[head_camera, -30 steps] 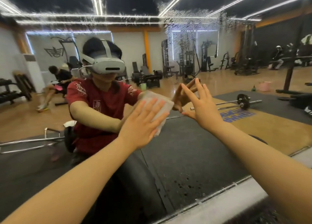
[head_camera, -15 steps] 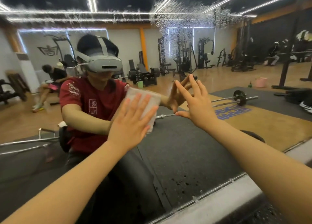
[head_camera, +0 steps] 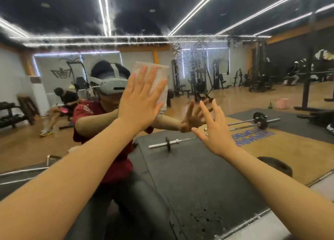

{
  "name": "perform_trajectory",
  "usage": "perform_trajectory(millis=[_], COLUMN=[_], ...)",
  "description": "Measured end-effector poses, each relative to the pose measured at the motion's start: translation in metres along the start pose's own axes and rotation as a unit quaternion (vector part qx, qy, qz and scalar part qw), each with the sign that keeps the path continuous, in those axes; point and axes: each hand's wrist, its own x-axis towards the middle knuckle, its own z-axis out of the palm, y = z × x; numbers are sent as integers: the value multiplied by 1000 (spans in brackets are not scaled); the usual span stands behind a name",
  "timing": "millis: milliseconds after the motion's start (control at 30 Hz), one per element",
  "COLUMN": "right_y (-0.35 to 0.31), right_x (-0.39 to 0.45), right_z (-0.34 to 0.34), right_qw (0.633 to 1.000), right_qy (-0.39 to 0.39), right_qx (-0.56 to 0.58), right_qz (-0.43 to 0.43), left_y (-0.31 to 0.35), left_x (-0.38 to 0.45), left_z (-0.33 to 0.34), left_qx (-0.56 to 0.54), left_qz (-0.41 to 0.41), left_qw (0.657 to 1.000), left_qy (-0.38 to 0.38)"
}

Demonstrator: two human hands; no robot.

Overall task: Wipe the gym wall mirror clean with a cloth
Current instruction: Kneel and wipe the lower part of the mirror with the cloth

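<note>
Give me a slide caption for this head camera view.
Left hand presses cloth flat on spray-streaked gym mirror; right hand open.

The left hand (head_camera: 140, 102) presses a white cloth (head_camera: 153, 80) flat against the mirror (head_camera: 198, 176); the right hand (head_camera: 215, 129) rests spread-fingered on the glass beside it

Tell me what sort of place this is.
A gym, seen reflected in a wall mirror. Loaded barbells lie on dark floor mats, and weight machines line the far wall. The left hand presses a cloth to the glass.
</note>
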Motion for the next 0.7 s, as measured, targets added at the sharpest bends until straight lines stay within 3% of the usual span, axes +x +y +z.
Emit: perform_trajectory(millis=[67, 267, 700], right_y=[-3, -6, -30], right_x=[4, 11, -2], right_z=[-2, 1, -10], right_qw=[1000, 999, 992], right_qy=[-4, -20, -38], right_qx=[9, -26, -96], right_qz=[13, 35, 74], left_y=[6, -11, -21], left_x=[-1, -2, 0], left_z=[2, 3, 11], left_qx=[-11, 0, -30], left_qz=[2, 109, 91], left_qw=[1000, 993, 991], left_qy=[5, 39, 98])
